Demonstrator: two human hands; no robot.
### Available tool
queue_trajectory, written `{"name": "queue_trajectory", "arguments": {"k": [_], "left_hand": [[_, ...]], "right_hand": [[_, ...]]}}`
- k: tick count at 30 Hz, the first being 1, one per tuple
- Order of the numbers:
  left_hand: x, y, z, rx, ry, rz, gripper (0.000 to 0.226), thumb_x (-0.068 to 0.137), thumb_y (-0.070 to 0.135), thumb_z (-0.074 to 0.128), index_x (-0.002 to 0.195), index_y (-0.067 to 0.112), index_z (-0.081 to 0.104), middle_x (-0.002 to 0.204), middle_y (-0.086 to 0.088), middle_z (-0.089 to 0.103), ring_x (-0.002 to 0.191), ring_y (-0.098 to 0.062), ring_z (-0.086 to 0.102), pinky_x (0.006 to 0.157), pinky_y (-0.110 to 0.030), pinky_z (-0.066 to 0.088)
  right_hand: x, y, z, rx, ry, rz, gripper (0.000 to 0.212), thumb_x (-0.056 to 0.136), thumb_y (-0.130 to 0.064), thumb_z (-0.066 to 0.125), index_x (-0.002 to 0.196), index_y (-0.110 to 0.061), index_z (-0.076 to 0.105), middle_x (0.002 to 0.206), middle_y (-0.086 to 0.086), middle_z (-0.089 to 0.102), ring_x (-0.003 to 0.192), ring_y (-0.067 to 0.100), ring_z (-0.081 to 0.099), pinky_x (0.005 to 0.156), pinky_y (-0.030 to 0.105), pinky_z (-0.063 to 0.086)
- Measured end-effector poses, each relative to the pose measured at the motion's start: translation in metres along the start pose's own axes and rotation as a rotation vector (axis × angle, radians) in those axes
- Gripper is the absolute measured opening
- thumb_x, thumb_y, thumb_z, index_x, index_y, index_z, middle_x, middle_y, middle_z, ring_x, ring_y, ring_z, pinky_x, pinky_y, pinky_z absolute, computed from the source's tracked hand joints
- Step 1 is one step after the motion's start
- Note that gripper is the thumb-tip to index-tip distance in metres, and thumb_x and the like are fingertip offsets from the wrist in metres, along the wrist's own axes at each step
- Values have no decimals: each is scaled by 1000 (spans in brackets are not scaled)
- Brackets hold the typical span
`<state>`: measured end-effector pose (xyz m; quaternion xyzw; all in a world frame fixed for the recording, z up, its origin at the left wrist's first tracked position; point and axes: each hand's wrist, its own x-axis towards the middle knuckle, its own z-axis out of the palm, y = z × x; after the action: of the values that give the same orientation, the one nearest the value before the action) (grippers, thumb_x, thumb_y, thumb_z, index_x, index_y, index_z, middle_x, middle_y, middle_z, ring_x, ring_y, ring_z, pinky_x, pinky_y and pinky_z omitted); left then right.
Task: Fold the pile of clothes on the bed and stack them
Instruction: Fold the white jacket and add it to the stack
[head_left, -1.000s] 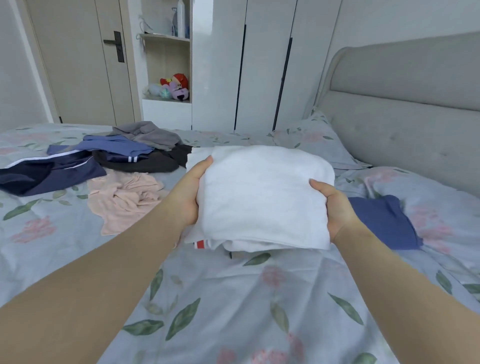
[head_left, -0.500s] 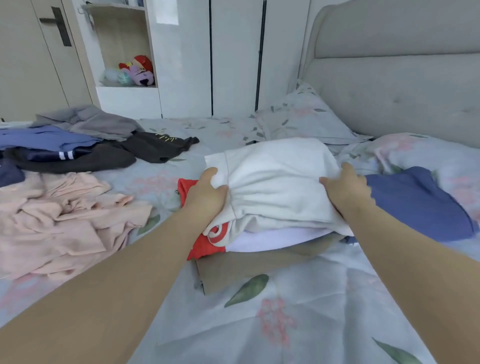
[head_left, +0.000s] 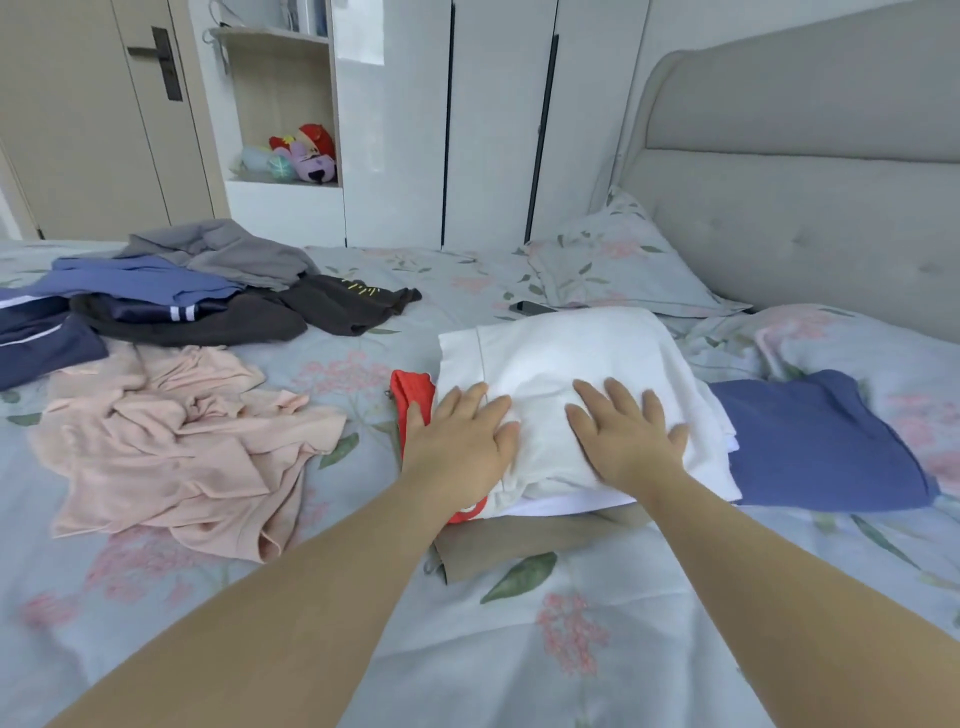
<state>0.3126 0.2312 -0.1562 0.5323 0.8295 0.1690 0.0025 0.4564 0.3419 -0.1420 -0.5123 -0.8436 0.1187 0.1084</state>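
A folded white garment (head_left: 571, 358) lies on top of a stack on the flowered bed sheet (head_left: 519, 649). Under it show a red piece (head_left: 413, 395), a white layer and a tan piece (head_left: 509, 545). My left hand (head_left: 465, 439) presses flat on the white garment's left edge, fingers straight. My right hand (head_left: 628, 436) lies flat on its middle, fingers spread. A crumpled pink garment (head_left: 176, 447) lies to the left. Further back left is a heap of dark, blue and grey clothes (head_left: 197, 296).
A folded blue garment (head_left: 815, 441) lies just right of the stack. A dark phone (head_left: 530, 307) rests behind the stack near a pillow (head_left: 618, 270). The padded headboard (head_left: 810, 208) rises at the right; wardrobe doors (head_left: 493, 119) and a shelf with plush toys (head_left: 304, 153) stand behind.
The white garment, carried in both hands a second ago, now lies on the stack. Both hands have let go of its sides and now press flat on its top.
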Motion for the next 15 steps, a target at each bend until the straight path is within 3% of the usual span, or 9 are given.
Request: {"name": "queue_trajectory", "arguments": {"k": [3,5,7,10,13,15], "left_hand": [[-18,-14,-11,-11,55,72,45,100,42,26,144,39,29,155,12,23,142,-10,20,114,-42,11],[-41,-37,-23,-54,241,137,38,98,33,35,132,30,52,137,8,52,124,-14,49,102,-34,29],[-68,-68,-35,-77,358,100,42,89,25,36,117,21,66,115,2,67,104,-23,62,89,-35,40],[-107,-118,-40,9,335,-94,49,84,28,30,116,21,65,118,2,65,109,-26,57,87,-38,38],[-136,-165,-33,39,289,-274,66,81,45,17,128,22,58,137,0,52,127,-24,44,98,-39,32],[-145,-191,-26,42,245,-390,62,87,52,25,140,26,44,149,0,36,138,-22,29,106,-40,26]], "right_hand": [[-20,-13,-1,43,-12,23,49,96,-53,21,144,-50,13,157,-19,3,145,24,-7,110,55,7],[-35,-26,-2,48,29,-21,47,96,-48,26,143,-45,18,156,-16,10,145,25,0,109,54,12],[-52,-48,3,49,122,-120,42,97,-37,30,139,-39,30,148,-8,28,139,24,17,108,50,19],[-76,-94,24,167,215,-265,39,94,-29,40,133,-32,45,140,-5,41,135,19,27,111,41,18],[-95,-137,56,131,253,-386,39,93,-27,42,131,-33,50,137,-12,46,140,15,22,114,39,0],[-101,-158,79,121,219,-478,41,91,-23,43,130,-31,54,131,-12,53,136,13,30,113,35,-1]]}}
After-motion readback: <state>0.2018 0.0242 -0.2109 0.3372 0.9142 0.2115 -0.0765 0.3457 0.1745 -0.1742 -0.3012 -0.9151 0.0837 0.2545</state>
